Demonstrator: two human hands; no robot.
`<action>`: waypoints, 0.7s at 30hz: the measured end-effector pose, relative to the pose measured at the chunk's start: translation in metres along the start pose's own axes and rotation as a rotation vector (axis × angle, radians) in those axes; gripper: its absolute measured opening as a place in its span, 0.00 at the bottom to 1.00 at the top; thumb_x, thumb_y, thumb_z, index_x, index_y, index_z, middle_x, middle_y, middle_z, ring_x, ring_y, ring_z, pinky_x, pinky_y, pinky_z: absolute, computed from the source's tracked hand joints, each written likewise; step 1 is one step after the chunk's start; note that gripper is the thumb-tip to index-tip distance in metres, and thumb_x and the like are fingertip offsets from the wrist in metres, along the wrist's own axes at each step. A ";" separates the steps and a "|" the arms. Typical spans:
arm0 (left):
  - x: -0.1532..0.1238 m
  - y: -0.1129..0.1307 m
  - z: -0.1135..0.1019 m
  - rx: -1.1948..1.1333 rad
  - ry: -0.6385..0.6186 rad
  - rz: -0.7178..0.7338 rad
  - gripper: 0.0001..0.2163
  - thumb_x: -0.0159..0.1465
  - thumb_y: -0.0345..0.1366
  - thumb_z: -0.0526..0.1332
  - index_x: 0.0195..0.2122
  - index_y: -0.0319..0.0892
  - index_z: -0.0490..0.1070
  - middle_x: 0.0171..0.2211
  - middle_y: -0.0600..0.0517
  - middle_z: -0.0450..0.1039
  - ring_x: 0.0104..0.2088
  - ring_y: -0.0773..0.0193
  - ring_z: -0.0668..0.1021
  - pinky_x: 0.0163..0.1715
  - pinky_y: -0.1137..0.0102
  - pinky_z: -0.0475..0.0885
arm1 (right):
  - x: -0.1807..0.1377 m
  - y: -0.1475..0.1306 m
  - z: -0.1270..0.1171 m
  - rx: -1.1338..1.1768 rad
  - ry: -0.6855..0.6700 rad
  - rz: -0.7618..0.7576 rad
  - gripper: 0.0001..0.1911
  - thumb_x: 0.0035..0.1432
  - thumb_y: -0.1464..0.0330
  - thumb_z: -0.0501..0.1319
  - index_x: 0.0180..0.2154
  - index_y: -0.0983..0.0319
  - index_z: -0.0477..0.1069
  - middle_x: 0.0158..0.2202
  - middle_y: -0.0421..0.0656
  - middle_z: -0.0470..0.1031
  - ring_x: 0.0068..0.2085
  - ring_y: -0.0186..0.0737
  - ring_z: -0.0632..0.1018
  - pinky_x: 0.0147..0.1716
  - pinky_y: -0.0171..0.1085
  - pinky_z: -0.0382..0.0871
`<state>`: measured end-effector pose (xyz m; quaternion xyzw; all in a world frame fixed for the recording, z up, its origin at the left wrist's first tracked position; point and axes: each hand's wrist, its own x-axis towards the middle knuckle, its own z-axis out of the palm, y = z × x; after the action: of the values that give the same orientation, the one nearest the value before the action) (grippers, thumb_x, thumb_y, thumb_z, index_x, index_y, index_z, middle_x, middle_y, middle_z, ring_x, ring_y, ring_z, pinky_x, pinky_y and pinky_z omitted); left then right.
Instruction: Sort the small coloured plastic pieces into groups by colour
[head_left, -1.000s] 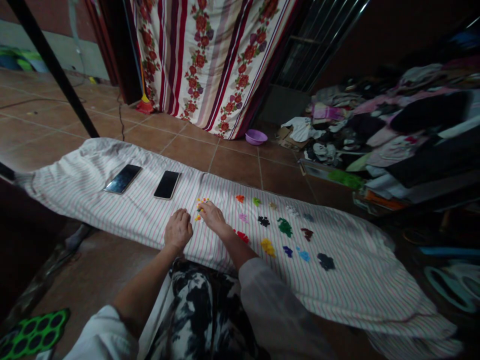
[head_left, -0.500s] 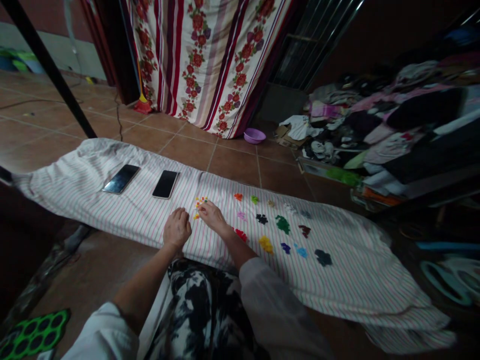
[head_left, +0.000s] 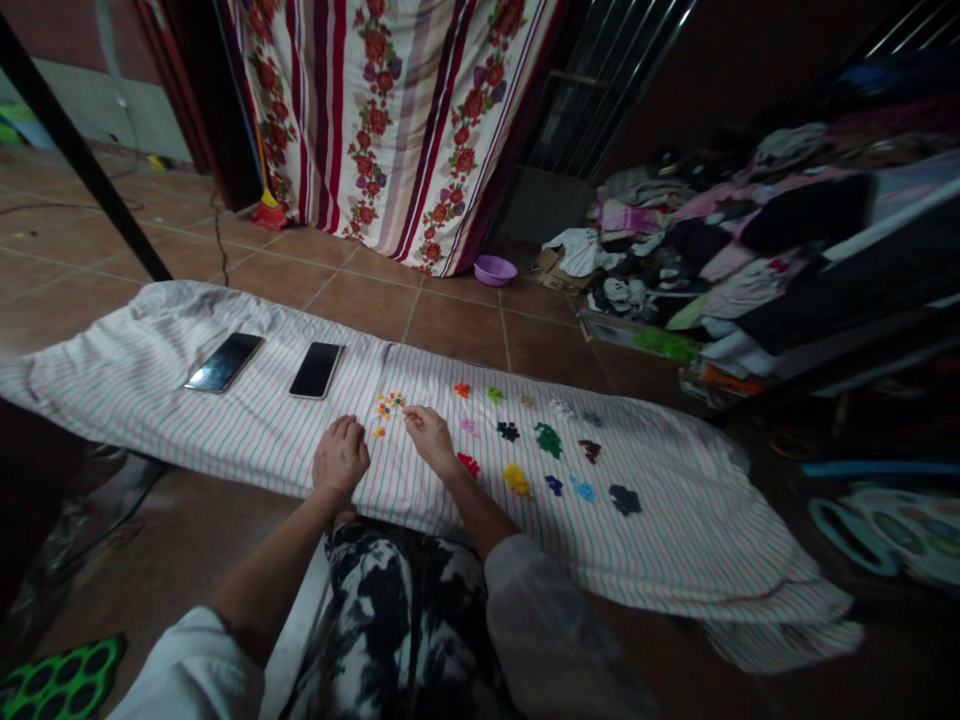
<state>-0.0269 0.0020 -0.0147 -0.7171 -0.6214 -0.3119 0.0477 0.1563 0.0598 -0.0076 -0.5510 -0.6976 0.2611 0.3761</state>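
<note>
My left hand (head_left: 341,455) rests on the striped cloth (head_left: 247,440), its fingers curled in and nothing visible in them. Just right of it, my right hand (head_left: 430,437) has thumb and fingertips pinched together; anything between them is too small to make out. By those fingertips lies a small mixed cluster of tiny pieces (head_left: 390,404) in yellow, orange, red and dark colours. Right of the right hand, tiny pieces lie sorted by colour, among them an orange pile (head_left: 462,390), a pink pile (head_left: 469,427), a red pile (head_left: 468,465) and a yellow pile (head_left: 516,480).
Two phones, one nearer (head_left: 316,371) and one farther left (head_left: 225,362), lie on the cloth. More piles spread rightward, including green (head_left: 547,440) and dark grey (head_left: 624,500). Beyond are a purple basin (head_left: 495,270), a flowered curtain (head_left: 390,130) and heaped clothes (head_left: 720,230).
My right hand has drawn slightly rightward off the mixed cluster, so more of its pieces show. My left hand stays in place on the cloth. The whole view has shifted a little.
</note>
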 end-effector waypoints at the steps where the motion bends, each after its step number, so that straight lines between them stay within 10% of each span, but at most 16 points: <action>1: 0.000 0.000 0.000 -0.001 -0.001 0.001 0.10 0.58 0.28 0.52 0.38 0.42 0.68 0.47 0.42 0.71 0.52 0.53 0.71 0.54 0.57 0.66 | -0.002 0.001 -0.004 -0.015 0.007 0.003 0.11 0.55 0.71 0.55 0.37 0.58 0.75 0.37 0.41 0.76 0.36 0.36 0.76 0.40 0.36 0.70; 21: 0.001 -0.005 -0.001 0.017 0.026 0.074 0.08 0.58 0.30 0.51 0.37 0.41 0.68 0.44 0.40 0.72 0.49 0.51 0.72 0.52 0.57 0.68 | -0.044 0.049 -0.122 -0.163 0.305 0.057 0.13 0.51 0.73 0.52 0.31 0.59 0.75 0.35 0.44 0.75 0.38 0.40 0.75 0.42 0.39 0.70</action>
<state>-0.0318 0.0029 -0.0149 -0.7350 -0.5965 -0.3140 0.0733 0.2884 0.0234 0.0141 -0.6324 -0.6354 0.1277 0.4243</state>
